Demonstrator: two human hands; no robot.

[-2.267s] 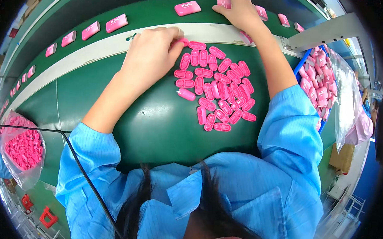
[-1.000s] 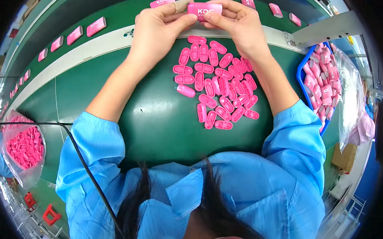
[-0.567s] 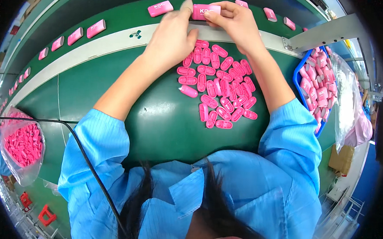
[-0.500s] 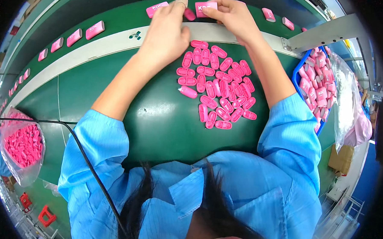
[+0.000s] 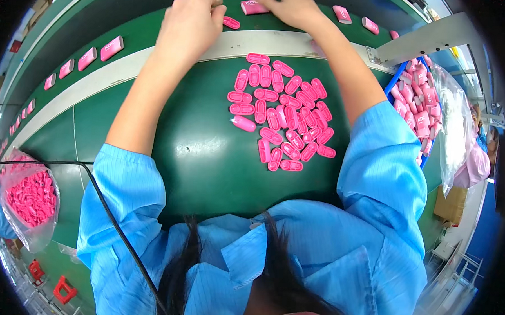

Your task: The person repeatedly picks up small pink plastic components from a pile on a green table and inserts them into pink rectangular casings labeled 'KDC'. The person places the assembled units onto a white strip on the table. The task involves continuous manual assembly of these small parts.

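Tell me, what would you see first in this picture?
First, the heap of small pink oval plastic pieces lying on the dark green table mat, right in the middle. Above it, both hands reach the far belt: the right hand touches a pink rectangular block, the left hand sits beside a single pink piece.

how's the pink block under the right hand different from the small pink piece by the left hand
The pink block is bigger and thicker, a rounded rectangle; the small pink piece is a flat, slim oval. The right hand rests on the block; the piece lies just beside the left hand. Both are pink and lie on the green belt.
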